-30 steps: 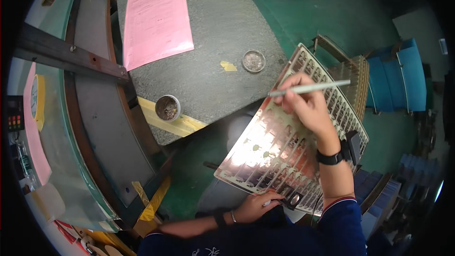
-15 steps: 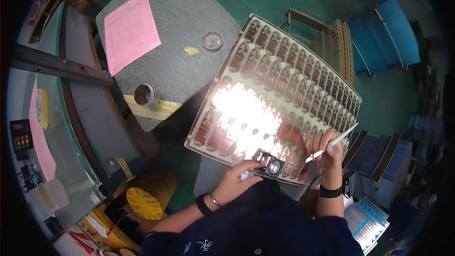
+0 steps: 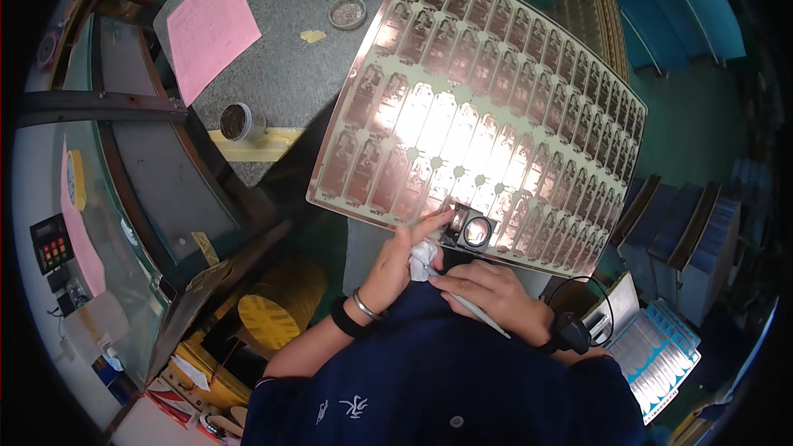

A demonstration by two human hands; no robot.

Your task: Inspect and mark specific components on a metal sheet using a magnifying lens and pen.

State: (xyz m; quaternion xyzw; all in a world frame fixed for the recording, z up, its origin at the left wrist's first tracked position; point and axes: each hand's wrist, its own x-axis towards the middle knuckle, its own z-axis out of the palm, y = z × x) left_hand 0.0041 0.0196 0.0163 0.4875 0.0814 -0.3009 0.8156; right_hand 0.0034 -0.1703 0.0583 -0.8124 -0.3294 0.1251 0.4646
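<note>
A large copper-coloured panel [image 3: 537,124] with rows of etched, repeated patterns lies tilted before me, glaring brightly in its middle. My left hand [image 3: 388,274] is at its near edge, fingers around a small black folding magnifier [image 3: 477,233] that rests on the panel. A crumpled white tissue [image 3: 422,263] is also tucked in that hand. My right hand [image 3: 496,296], close against my body, grips a slim white pen-shaped tool [image 3: 477,314]. The tool's working end meets the tissue, its tip hidden there; the tail points back toward my shirt.
A grey table [image 3: 281,25] at the far left bears a pink sheet [image 3: 213,31], a small open pot [image 3: 237,121] and a round clear lid [image 3: 347,13]. A yellow-taped roll [image 3: 273,318] stands at my left. Stacked panels [image 3: 673,235] stand in racks on the right.
My right hand has come down and left from over the panel, bringing the pen-shaped tool to the tissue. The panel sits higher in view; the magnifier stays on its near edge.
</note>
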